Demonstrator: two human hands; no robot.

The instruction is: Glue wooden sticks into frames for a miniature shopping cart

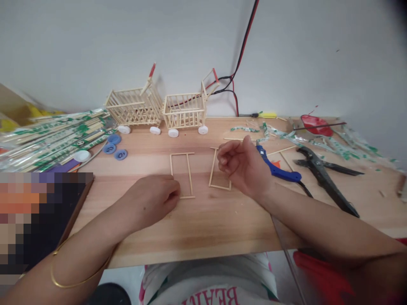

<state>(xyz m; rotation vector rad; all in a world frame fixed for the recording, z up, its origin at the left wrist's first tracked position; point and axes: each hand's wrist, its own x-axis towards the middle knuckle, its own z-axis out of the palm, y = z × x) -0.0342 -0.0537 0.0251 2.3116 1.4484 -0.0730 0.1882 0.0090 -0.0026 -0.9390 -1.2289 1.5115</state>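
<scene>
My left hand [155, 195] rests low on the wood with curled fingers pressed together. It covers the lower left corner of a small frame of thin wooden sticks [190, 173]; whether its fingertips grip the frame is hidden. Over a second stick frame [219, 187] hovers my right hand [244, 167], palm partly turned up. Its fingers are loosely bent, the thumb stands apart, and nothing shows in it. Just right of that hand lies a blue-handled glue gun [280, 170] with a black cord.
Two stick-built carts [135, 108] with white wheels stand against the wall. Blue bottle caps [120, 154] and wrapped chopsticks [70, 131] lie left. Black pliers [321, 173], wrapper scraps [352, 150] and a red bag [318, 126] lie right. The table edge [190, 256] is near me.
</scene>
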